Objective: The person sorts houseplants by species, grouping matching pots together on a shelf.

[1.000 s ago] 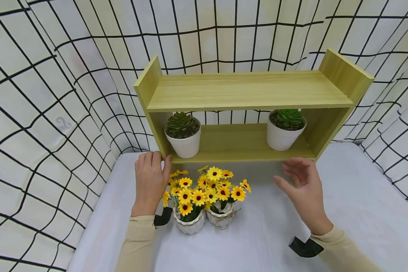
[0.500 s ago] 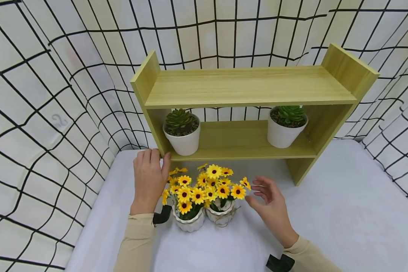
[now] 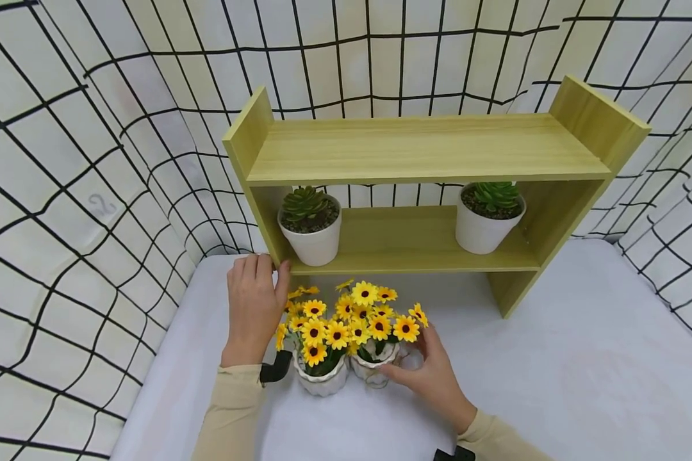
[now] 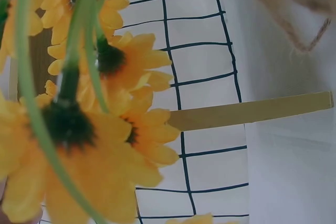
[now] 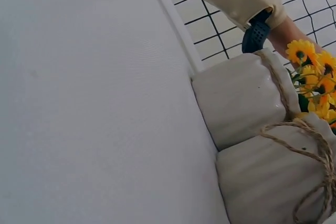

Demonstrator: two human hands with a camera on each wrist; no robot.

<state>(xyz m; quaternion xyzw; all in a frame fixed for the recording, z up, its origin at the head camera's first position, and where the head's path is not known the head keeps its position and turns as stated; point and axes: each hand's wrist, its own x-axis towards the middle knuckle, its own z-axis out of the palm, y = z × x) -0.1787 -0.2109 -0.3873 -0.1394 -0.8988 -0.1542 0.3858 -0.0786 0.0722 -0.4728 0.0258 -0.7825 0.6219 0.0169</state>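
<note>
Two white ruffled pots of yellow artificial sunflowers stand side by side before a wooden shelf (image 3: 427, 150). Around the right flowerpot (image 3: 367, 373) my right hand (image 3: 435, 381) curls, thumb at its front and fingers behind, partly hidden by blooms. The left flowerpot (image 3: 323, 382) touches its neighbour. My left hand (image 3: 255, 310) grips the shelf's lower left side panel, thumb at the front edge. Twine with a bow circles the right pot's rim in the right wrist view, where the left pot (image 5: 236, 100) stands beyond. Yellow petals (image 4: 89, 166) fill much of the left wrist view.
On the shelf's lower board stand two white-potted succulents, one at the left (image 3: 317, 248) and another at the right (image 3: 481, 230). A black wire grid (image 3: 380, 70) over white cloth surrounds the white table (image 3: 600, 358) at the back and sides.
My right hand has come from the shelf's lower right edge, leftward and down, to the right flowerpot and now holds it. My left hand has stayed at the shelf's side.
</note>
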